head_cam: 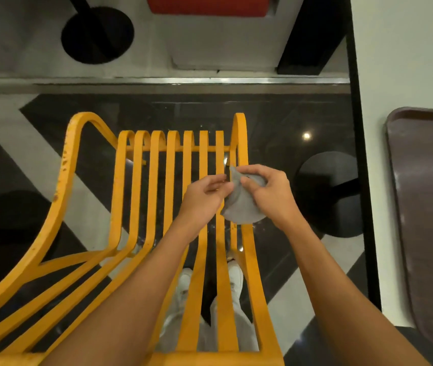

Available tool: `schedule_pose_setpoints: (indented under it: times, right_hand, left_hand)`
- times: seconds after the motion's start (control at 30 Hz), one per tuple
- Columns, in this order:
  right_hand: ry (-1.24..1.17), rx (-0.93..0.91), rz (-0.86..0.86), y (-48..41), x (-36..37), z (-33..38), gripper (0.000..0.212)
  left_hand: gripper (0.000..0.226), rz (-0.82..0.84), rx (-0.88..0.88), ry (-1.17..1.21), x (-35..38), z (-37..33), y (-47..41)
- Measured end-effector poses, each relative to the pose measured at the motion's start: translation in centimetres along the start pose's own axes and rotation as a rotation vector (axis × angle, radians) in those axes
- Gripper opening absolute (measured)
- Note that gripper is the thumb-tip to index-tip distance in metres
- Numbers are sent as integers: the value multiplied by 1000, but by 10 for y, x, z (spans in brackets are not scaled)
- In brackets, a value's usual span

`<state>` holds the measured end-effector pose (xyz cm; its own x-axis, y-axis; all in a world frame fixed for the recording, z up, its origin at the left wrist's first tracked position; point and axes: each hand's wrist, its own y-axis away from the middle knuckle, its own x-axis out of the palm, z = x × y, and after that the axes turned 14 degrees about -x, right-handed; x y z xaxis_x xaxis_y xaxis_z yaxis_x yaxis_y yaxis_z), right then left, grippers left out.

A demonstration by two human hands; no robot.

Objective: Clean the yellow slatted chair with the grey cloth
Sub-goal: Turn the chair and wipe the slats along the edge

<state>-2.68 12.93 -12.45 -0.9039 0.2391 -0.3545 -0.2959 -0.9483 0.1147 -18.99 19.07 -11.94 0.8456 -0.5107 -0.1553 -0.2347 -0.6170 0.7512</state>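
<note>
The yellow slatted chair (141, 196) fills the lower middle of the head view, seen from above and behind, its curved slats running away from me. The grey cloth (239, 207) hangs bunched over the chair's right slats. My right hand (268, 191) grips the cloth's upper part from the right. My left hand (205, 194) pinches the cloth's left edge with its fingertips. Both forearms reach in from the bottom of the frame. My white shoes show through the slats below.
A brown tray (426, 207) lies on a white table at the right edge. A black round table base (326, 191) stands right of the chair, another (96, 35) at top left. A red seat (207, 5) is at the top. The floor is black and white.
</note>
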Motion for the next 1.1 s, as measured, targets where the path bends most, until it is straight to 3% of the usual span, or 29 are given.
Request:
schedule_pose_setpoints:
  times: [0.2,0.47,0.63,0.73,0.93,1.1]
  right_hand:
    - [-171,-28,73,-5,27,55,29]
    - [-34,-20,215,-6,100,110,46]
    - [-88,4,208,-3,166,154,20]
    - [-154,54,153,0,210,173,16]
    - [-360,148,93,4,286,209,20]
    - [-368,96,151,12,320,235,17]
  left_hand:
    - [17,-74,91,122,-37,-10,23]
    - [15,-224,120,132,-125,8,52]
    - [18,-375,167,36,-193,23,68]
    - [17,-440,178,41,-236,30,75]
    - [5,-381,238,33,-316,41,96]
    - [16,-312,240,61,-367,53,112]
